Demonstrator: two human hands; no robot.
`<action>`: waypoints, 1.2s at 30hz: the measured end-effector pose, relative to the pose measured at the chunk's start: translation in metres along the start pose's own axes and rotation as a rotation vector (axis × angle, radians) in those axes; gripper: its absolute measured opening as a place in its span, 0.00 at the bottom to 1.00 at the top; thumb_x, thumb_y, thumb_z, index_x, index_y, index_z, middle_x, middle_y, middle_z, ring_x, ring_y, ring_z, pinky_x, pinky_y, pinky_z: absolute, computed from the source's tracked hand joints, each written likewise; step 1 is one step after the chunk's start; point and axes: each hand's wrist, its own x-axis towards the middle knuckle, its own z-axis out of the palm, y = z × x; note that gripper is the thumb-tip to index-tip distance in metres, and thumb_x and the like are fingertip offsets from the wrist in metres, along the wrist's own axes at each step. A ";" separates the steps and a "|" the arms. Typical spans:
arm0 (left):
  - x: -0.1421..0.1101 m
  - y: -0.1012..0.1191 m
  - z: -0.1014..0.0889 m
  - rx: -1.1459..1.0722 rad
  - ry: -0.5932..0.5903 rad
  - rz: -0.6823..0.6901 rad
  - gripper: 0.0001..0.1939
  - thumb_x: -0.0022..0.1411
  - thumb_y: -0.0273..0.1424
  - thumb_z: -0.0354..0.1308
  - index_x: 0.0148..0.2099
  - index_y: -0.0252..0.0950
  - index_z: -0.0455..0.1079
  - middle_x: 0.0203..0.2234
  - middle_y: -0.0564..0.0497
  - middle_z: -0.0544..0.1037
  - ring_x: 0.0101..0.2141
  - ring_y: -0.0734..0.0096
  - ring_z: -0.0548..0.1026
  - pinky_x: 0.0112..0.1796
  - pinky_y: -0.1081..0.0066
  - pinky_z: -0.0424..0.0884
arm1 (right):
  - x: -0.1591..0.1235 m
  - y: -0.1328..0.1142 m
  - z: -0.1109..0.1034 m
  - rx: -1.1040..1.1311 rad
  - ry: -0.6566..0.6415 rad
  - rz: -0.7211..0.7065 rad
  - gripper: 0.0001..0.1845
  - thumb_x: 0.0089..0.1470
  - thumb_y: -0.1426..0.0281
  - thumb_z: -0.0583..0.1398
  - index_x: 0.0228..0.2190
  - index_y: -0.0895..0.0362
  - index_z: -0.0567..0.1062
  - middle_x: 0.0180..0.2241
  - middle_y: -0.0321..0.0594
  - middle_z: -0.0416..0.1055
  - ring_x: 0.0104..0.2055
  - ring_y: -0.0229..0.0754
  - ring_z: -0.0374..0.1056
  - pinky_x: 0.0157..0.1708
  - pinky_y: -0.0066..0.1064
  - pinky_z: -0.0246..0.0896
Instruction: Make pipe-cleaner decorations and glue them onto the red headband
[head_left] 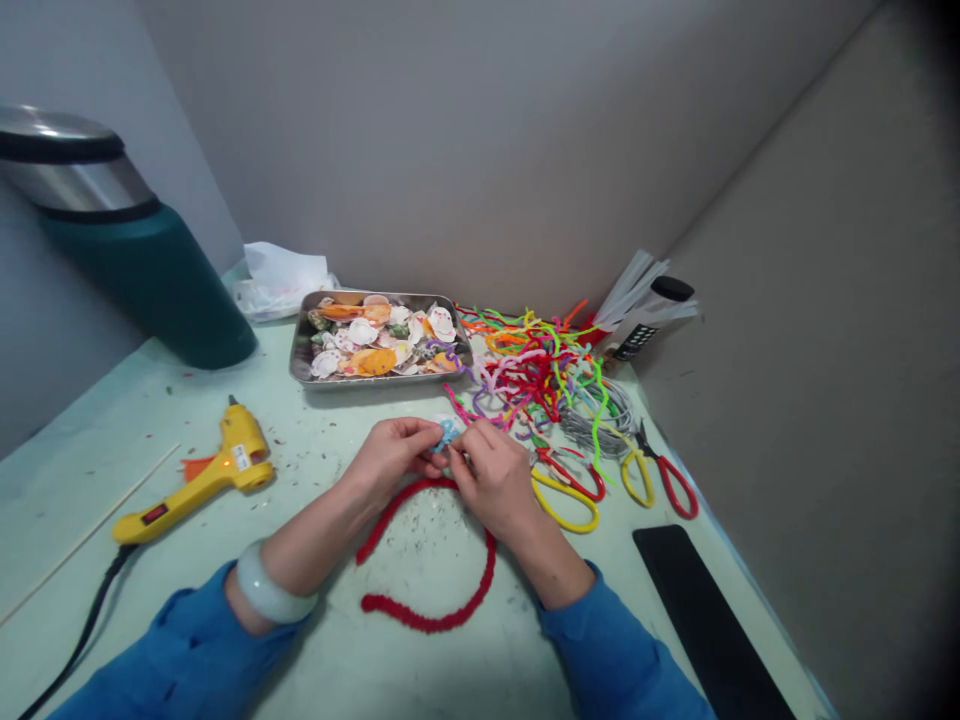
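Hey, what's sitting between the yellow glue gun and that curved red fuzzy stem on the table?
In the head view, your left forearm, wearing a pale bracelet, crosses between the glue gun and the red fuzzy stem.

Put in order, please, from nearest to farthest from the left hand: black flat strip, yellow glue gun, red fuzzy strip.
1. Red fuzzy strip: beside the left hand.
2. Yellow glue gun: left side.
3. Black flat strip: far right.

Brushed metal beside fuzzy red
The tray (381,384) is shiny metal; the glue gun (238,458), smooth yellow plastic; the bent pipe cleaner (427,625), matt, fuzzy red; the bangle (271,590), glossy and smooth.
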 end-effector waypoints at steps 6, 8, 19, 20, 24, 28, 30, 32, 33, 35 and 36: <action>-0.003 0.005 0.001 -0.034 -0.010 -0.051 0.10 0.48 0.32 0.64 0.28 0.29 0.70 0.16 0.50 0.73 0.15 0.79 0.69 0.19 0.78 0.67 | -0.001 -0.001 0.004 -0.101 0.021 -0.067 0.12 0.57 0.73 0.52 0.23 0.56 0.68 0.25 0.40 0.64 0.30 0.41 0.59 0.31 0.31 0.52; -0.005 0.008 0.004 -0.051 -0.023 -0.054 0.10 0.47 0.31 0.65 0.27 0.29 0.70 0.15 0.50 0.72 0.15 0.80 0.68 0.18 0.79 0.65 | -0.002 -0.001 0.004 -0.123 0.016 -0.072 0.12 0.58 0.73 0.51 0.23 0.56 0.68 0.25 0.40 0.64 0.30 0.41 0.59 0.31 0.32 0.51; 0.000 -0.004 -0.003 -0.014 -0.050 -0.029 0.11 0.47 0.30 0.66 0.30 0.28 0.71 0.18 0.49 0.75 0.17 0.77 0.71 0.22 0.77 0.70 | -0.003 -0.001 0.005 0.067 0.026 0.060 0.11 0.58 0.72 0.52 0.26 0.57 0.70 0.26 0.41 0.67 0.30 0.40 0.62 0.31 0.31 0.53; 0.000 -0.004 -0.003 -0.020 -0.044 -0.026 0.10 0.47 0.30 0.66 0.30 0.28 0.71 0.17 0.50 0.75 0.17 0.77 0.71 0.22 0.77 0.70 | -0.003 -0.001 0.005 0.145 0.030 0.091 0.10 0.58 0.71 0.52 0.27 0.57 0.71 0.27 0.40 0.67 0.31 0.40 0.62 0.32 0.30 0.54; 0.000 -0.003 -0.001 -0.065 -0.024 -0.036 0.08 0.49 0.28 0.65 0.30 0.28 0.71 0.16 0.50 0.74 0.17 0.78 0.71 0.21 0.78 0.70 | -0.001 0.002 0.003 0.472 0.083 0.313 0.11 0.59 0.68 0.52 0.29 0.57 0.71 0.26 0.37 0.68 0.30 0.38 0.63 0.31 0.28 0.56; 0.000 0.000 -0.001 -0.099 0.001 -0.045 0.07 0.49 0.26 0.64 0.30 0.27 0.71 0.16 0.50 0.73 0.17 0.78 0.70 0.21 0.79 0.69 | 0.000 0.006 0.006 0.659 0.047 0.502 0.12 0.57 0.64 0.54 0.27 0.56 0.72 0.21 0.33 0.65 0.23 0.36 0.60 0.25 0.26 0.54; -0.001 0.001 -0.001 -0.116 -0.008 -0.036 0.06 0.49 0.26 0.64 0.30 0.27 0.72 0.16 0.51 0.73 0.17 0.79 0.70 0.21 0.79 0.69 | 0.000 0.007 0.007 0.721 0.008 0.530 0.11 0.55 0.63 0.56 0.27 0.56 0.72 0.21 0.32 0.66 0.23 0.35 0.60 0.24 0.26 0.54; -0.001 0.001 0.000 -0.123 -0.021 -0.022 0.07 0.49 0.26 0.65 0.31 0.28 0.72 0.17 0.51 0.73 0.18 0.78 0.70 0.21 0.79 0.70 | 0.001 0.006 0.008 0.773 -0.019 0.562 0.12 0.54 0.62 0.57 0.26 0.57 0.72 0.20 0.32 0.65 0.22 0.34 0.59 0.23 0.25 0.53; -0.002 0.001 0.000 -0.124 -0.022 -0.012 0.07 0.48 0.25 0.65 0.31 0.28 0.72 0.17 0.51 0.74 0.18 0.78 0.70 0.21 0.79 0.70 | 0.001 0.006 0.009 0.799 -0.032 0.583 0.12 0.53 0.61 0.57 0.26 0.57 0.72 0.19 0.31 0.64 0.21 0.34 0.58 0.22 0.25 0.53; -0.002 0.000 0.001 -0.126 -0.015 0.008 0.08 0.46 0.26 0.66 0.31 0.29 0.73 0.19 0.51 0.74 0.19 0.78 0.71 0.21 0.78 0.70 | 0.002 0.006 0.008 0.866 -0.063 0.632 0.14 0.52 0.60 0.58 0.24 0.57 0.71 0.17 0.30 0.63 0.19 0.33 0.57 0.20 0.25 0.52; -0.002 0.000 0.001 -0.125 -0.009 0.015 0.09 0.46 0.26 0.67 0.31 0.29 0.73 0.19 0.51 0.74 0.19 0.78 0.71 0.22 0.78 0.70 | 0.002 0.006 0.008 0.908 -0.085 0.656 0.14 0.51 0.59 0.58 0.23 0.57 0.71 0.17 0.30 0.62 0.19 0.33 0.56 0.19 0.25 0.51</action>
